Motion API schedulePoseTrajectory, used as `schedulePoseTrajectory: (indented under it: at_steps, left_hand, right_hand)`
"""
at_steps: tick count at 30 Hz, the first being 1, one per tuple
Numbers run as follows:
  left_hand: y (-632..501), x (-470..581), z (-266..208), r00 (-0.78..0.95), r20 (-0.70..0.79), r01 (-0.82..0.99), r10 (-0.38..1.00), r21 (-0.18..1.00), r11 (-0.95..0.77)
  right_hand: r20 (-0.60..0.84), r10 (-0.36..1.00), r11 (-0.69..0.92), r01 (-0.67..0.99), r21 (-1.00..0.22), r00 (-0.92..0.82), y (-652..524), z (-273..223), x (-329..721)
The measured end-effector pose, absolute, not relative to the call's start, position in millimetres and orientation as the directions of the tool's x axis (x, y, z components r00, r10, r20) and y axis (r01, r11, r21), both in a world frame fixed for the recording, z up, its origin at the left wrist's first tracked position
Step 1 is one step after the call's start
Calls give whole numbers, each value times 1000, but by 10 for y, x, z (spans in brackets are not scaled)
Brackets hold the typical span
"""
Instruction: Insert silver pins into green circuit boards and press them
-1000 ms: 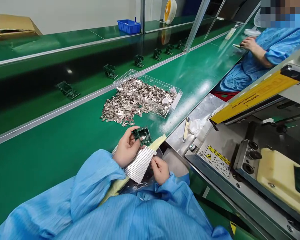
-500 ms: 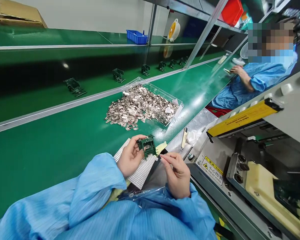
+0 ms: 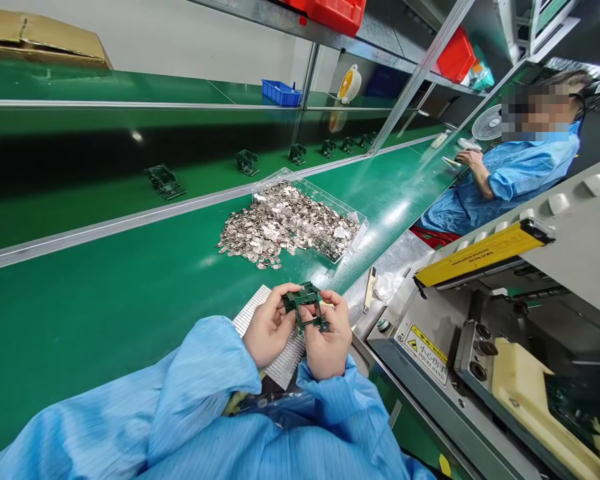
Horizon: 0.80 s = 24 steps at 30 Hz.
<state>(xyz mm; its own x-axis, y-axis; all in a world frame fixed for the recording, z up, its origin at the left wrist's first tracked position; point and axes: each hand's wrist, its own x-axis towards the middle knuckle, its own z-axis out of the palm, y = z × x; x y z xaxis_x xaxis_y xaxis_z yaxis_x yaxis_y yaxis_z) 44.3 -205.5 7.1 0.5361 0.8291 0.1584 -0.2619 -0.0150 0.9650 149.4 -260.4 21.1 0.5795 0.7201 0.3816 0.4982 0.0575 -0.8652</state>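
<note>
Left hand and right hand both pinching a dark green frame, near centre, right above a ribbed silvery sheet! Past that, on the worktop, metal pieces heap in and beside a clear tray; far right, a co-worker in blue.

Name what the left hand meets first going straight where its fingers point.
Past the green part in its grip, the left hand would probably meet the right hand first; depth is unclear.

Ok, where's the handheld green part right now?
Lower middle of the head view: the green part is held between the left hand and right hand, close to the ribbed sheet.
</note>
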Motion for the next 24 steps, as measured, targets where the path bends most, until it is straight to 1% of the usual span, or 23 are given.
schedulePoseTrajectory:
  at_steps: [2, 3, 7, 8, 9, 11, 13, 15, 17, 20, 22, 24]
  left_hand:
    - [-2062, 439, 70, 535, 165, -262, 829, 965, -24]
    - [-2066, 437, 70, 536, 165, -263, 828, 965, -22]
    - [-2063, 434, 70, 561, 147, -289, 815, 957, 26]
    - [-2053, 436, 72, 568, 134, -291, 812, 956, 46]
    - [-2041, 438, 74, 572, 117, -287, 812, 956, 65]
    - [-2016, 437, 90, 581, 82, -261, 810, 961, 90]
    - [-2024, 415, 129, 614, 70, -220, 786, 972, 86]
    - [-2083, 362, 195, 675, 78, -165, 733, 985, 47]
    - [-2159, 275, 281, 747, 64, -91, 662, 996, 6]
    - [-2170, 176, 446, 842, -27, 35, 539, 999, -4]
    - [-2116, 240, 604, 868, -66, 93, 492, 995, -30]
    - [-2094, 465, 806, 893, -32, 97, 449, 988, -123]
  right_hand:
    - [347, 730, 57, 454, -889, 589, -2588, 195, 1501]
    - [315, 739, 61, 406, -912, 596, -2578, 185, 1509]
    - [149, 791, 114, 97, -989, 593, -2582, 179, 1575]
    - [124, 809, 121, 44, -992, 575, -2605, 195, 1604]
    - [117, 826, 124, 25, -992, 551, -2640, 220, 1638]
    - [149, 868, 122, 87, -989, 474, -2744, 293, 1710]
    - [224, 903, 148, 224, -963, 367, -2881, 393, 1765]
    - [302, 914, 202, 343, -917, 269, -3033, 514, 1785]
    - [359, 905, 253, 389, -886, 229, -3178, 644, 1796]
    - [406, 884, 305, 373, -877, 231, -3428, 824, 1907]
    - [413, 874, 314, 354, -881, 255, -3703, 913, 2061]
    - [424, 824, 313, 323, -893, 375, -4085, 963, 2251]
